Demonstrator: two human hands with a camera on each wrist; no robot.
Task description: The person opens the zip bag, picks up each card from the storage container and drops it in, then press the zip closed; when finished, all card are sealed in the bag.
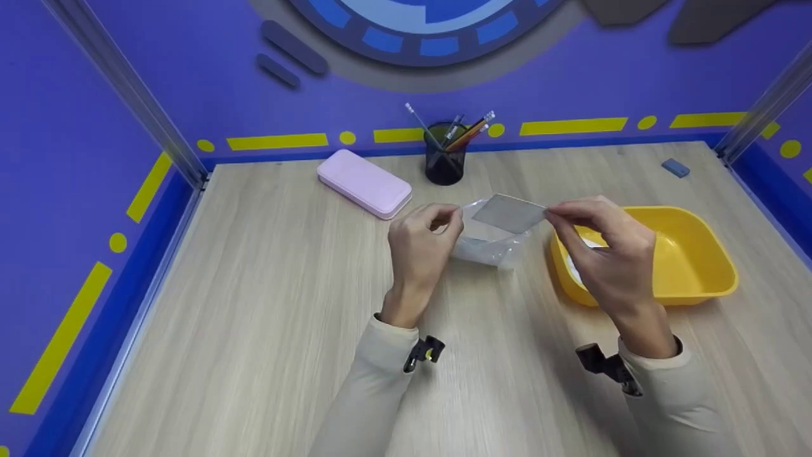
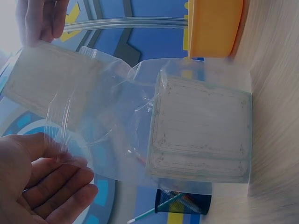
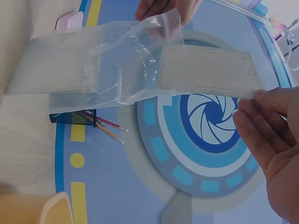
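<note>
My left hand (image 1: 422, 244) pinches the zip edge at the mouth of a clear zip bag (image 1: 485, 252). The bag hangs above the table, and a stack of bordered card sheets (image 2: 201, 130) lies in its lower end. Between thumb and fingers, my right hand (image 1: 612, 254) pinches the corner of a greyish card sheet (image 1: 509, 214) with printed lines and a border. From the right wrist view, most of that card sheet (image 3: 210, 70) is outside the bag's mouth, its inner edge overlapped by the plastic.
On the right stands a yellow tub (image 1: 691, 254) with a white item (image 1: 578, 263) partly hidden by my right hand. Behind are a pink case (image 1: 365, 184), a black mesh pen cup (image 1: 444, 165) with pencils and pens, and a small blue-grey block (image 1: 675, 167) near the back right corner.
</note>
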